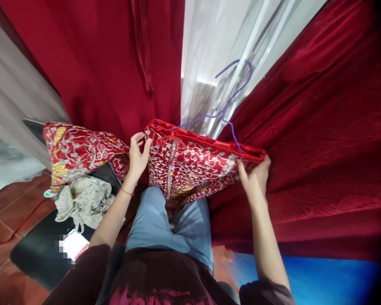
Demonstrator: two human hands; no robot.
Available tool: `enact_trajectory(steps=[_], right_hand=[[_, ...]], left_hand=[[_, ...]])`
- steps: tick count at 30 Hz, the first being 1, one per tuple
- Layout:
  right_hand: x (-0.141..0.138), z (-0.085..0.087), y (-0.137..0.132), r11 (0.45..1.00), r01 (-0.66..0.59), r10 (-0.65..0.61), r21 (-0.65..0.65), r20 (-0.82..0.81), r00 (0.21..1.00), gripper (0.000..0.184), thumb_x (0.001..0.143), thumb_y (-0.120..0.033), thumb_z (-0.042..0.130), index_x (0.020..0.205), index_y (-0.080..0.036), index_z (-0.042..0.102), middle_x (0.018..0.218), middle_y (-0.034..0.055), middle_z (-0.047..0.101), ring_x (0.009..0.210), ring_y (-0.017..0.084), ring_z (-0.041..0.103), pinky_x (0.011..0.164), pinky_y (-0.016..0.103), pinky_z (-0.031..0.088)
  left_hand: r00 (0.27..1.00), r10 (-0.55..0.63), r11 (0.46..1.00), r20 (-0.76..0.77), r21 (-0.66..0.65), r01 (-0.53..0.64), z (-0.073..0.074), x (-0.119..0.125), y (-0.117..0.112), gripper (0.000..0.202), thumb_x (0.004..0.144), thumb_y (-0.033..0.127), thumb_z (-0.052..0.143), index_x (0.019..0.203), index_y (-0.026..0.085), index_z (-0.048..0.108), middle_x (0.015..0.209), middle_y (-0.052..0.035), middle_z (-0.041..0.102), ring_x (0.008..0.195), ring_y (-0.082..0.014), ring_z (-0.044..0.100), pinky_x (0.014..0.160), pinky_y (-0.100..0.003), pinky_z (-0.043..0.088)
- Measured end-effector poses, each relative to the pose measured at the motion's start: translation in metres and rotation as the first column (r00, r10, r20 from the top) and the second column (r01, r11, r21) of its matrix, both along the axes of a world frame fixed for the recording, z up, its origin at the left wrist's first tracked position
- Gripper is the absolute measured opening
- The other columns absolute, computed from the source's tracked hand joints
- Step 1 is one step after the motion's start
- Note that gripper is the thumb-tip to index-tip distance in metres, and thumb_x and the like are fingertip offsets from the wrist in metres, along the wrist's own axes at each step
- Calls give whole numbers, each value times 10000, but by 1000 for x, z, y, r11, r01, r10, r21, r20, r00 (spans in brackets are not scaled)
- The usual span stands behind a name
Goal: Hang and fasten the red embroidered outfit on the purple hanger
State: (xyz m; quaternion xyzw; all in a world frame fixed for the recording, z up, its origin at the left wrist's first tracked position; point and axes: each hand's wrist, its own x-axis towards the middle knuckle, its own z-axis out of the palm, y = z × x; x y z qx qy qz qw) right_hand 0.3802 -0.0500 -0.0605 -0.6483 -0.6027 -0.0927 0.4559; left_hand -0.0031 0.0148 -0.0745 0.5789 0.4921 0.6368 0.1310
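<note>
Red embroidered garment (197,161) is spread by its waistband above a person's knees, against tall red drapes (320,140) at far left and right. A matching cloth (79,152) drapes a black chair (34,258) at left; the two could tangle if the garment swings that way. The right hand (255,182) grips the band's right end, thumb in front; the left hand (138,159) meets the left edge, fingers curled, its grip unclear. A slack left hold could let that corner sag. The purple hanger (222,112) sits inside the waist, and its arms could slip out should the band stretch too wide or tilt. The red tie (174,139) in front could snag on fingers. Smallest come the markings: the shirt print (165,296) is cropped, the lit screen (75,245) illegible, and no brand readable.
</note>
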Motion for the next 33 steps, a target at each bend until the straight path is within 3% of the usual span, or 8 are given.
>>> enact_trajectory(steps=[3, 9, 15, 20, 24, 28, 30, 33], right_hand=[[-16, 4, -16, 998, 52, -52, 37, 9, 999, 847, 837, -513, 626, 1433, -39, 257, 1369, 325, 410, 1296, 402, 452, 1052, 595, 381], [-69, 44, -37, 985, 102, -130, 138, 212, 968, 723, 846, -478, 612, 1411, -105, 356, 1340, 296, 440, 1291, 464, 392, 1011, 682, 325], [-92, 61, -40, 988, -67, 22, 137, 305, 952, 458, 890, -394, 557, 1286, -173, 491, 1285, 220, 522, 1258, 403, 449, 1016, 613, 339], [-115, 73, -42, 931, -362, 338, 53, 255, 906, 155, 928, -301, 530, 1044, -218, 591, 999, 106, 657, 1001, 268, 604, 923, 452, 438], [-177, 92, -42, 669, -699, 743, -253, 188, 643, 472, 886, -459, 594, 1276, -207, 510, 1253, 122, 611, 1167, 280, 555, 982, 453, 429], [-235, 96, -28, 456, -701, 885, -548, 194, 424, 552, 797, -529, 656, 1205, -165, 574, 1144, 131, 661, 1004, 289, 610, 868, 425, 449], [-248, 91, -18, 463, -617, 871, -636, 197, 450, 280, 836, -392, 614, 1004, -169, 643, 886, 85, 685, 779, 232, 616, 711, 350, 425], [-245, 82, -4, 591, -538, 760, -601, 193, 620, 138, 855, -229, 514, 858, -186, 645, 712, 39, 635, 631, 166, 551, 594, 287, 326]], left_hand=[[967, 29, 995, 251, -95, -5, -19, -6, -21, 473, 875, 573, 542, 1106, 162, 562, 1216, -165, 631, 1168, -212, 614, 1039, -366, 464], [709, -118, 848, 695, -302, 436, -10, -38, -35, 817, 843, 775, 170, 980, 122, 641, 1208, -227, 662, 1116, -295, 670, 824, -404, 588], [870, 224, 907, 439, -422, -21, 9, -39, -30, 569, 882, 667, 238, 654, 209, 487, 735, -106, 705, 774, -204, 740, 432, -197, 424], [996, -72, 878, 46, -471, 85, 8, -19, -68, 540, 946, 549, 191, 633, 246, 510, 529, -48, 604, 608, -206, 672, 546, -291, 499], [913, -346, 841, -216, -502, 200, -3, -6, -113, 296, 864, 493, 494, 830, 270, 685, 614, -46, 657, 719, -257, 687, 741, -366, 549], [697, -536, 814, -477, -512, 275, -2, 13, -127, 257, 859, 423, 526, 942, 285, 727, 847, -79, 738, 851, -288, 692, 808, -424, 548], [619, -553, 816, -559, -512, 267, 6, 23, -122, 298, 889, 414, 494, 913, 238, 733, 863, -120, 740, 818, -299, 690, 772, -429, 538], [594, -573, 806, -565, -520, 283, 23, 31, -115, 376, 944, 406, 425, 815, 189, 704, 800, -130, 729, 739, -267, 685, 699, -375, 505]])
